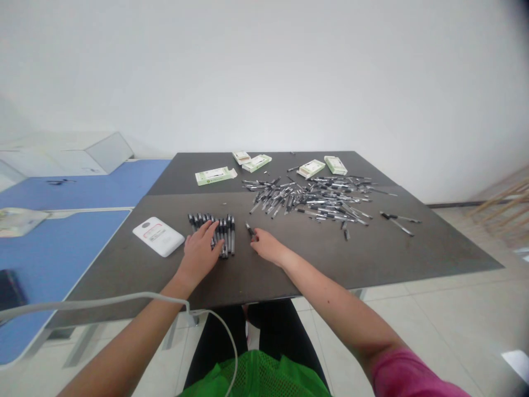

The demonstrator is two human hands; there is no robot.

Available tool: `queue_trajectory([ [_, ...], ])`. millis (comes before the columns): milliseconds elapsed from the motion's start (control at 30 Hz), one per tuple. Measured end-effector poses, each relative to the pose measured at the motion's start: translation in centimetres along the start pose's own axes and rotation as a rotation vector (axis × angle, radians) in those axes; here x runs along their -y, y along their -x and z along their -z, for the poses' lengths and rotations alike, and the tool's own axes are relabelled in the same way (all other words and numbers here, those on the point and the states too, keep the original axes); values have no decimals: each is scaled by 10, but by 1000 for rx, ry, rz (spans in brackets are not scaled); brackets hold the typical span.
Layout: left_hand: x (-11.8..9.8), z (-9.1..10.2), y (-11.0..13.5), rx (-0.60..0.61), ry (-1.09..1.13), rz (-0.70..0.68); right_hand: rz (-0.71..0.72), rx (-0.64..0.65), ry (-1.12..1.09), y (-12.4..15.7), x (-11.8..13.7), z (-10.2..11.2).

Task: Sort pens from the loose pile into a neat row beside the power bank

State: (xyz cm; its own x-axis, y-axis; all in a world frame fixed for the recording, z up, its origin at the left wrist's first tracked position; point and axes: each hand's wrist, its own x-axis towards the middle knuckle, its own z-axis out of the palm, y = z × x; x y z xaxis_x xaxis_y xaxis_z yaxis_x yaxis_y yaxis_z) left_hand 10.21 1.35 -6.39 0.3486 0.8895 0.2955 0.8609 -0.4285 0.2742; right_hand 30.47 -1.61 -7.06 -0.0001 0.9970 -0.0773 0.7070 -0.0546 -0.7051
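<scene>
My left hand [201, 248] lies flat with fingers spread over a row of capped pens [232, 237], which are set side by side on the dark table. The hand covers the middle of the row. To the right of the row, my right hand [266, 245] pinches a single pen [249, 228] with a dark grip, its tip pointing away from me. Most of that pen's body is hidden by the fingers. A large loose heap of pens and pen parts [314, 196] is scattered beyond my right hand.
A white flat device [158, 236] with a label lies left of the row. Several green and white boxes [215, 176] are at the back. A few pens [399, 221] lie apart at right. A white cable [124, 298] crosses my left forearm. A blue desk [99, 190] adjoins at left.
</scene>
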Motion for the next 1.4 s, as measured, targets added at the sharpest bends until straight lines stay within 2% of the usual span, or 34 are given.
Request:
queue_trajectory([
  [100, 5, -10, 11, 89, -122, 76, 50, -12, 85, -18, 16, -16],
  [267, 5, -26, 19, 192, -168, 100, 151, -9, 196, -26, 32, -39],
  [433, 12, -33, -6, 170, -176, 108, 216, -14, 246, -50, 48, -53],
  [533, 19, -35, -19, 100, -143, 130, 241, -26, 249, -67, 57, -56],
  [667, 24, -39, -22, -1, -98, 154, 265, -46, 212, -76, 59, -57],
  [800, 22, -39, -18, -10, -96, 185, 300, -39, 152, -68, 50, -52],
  [900, 16, -29, -15, -9, -121, 186, 338, -23, 104, -52, 37, -42],
  [1033, 0, -7, -12, -65, -94, 19, 415, -37, -32, -24, 8, -14],
  [1100, -12, 2, -19, -48, -37, -61, 379, -120, -73, -15, -11, 8],
  [1167, -25, 5, -33, 10, 3, -99, 292, -256, -92, -12, -32, 32],
  [1300, -48, -13, -83, 184, -56, -93, 104, -550, -156, -17, -65, 69],
  [1400, -61, -37, -120, 292, -130, -50, 22, -653, -262, -17, -78, 79],
])
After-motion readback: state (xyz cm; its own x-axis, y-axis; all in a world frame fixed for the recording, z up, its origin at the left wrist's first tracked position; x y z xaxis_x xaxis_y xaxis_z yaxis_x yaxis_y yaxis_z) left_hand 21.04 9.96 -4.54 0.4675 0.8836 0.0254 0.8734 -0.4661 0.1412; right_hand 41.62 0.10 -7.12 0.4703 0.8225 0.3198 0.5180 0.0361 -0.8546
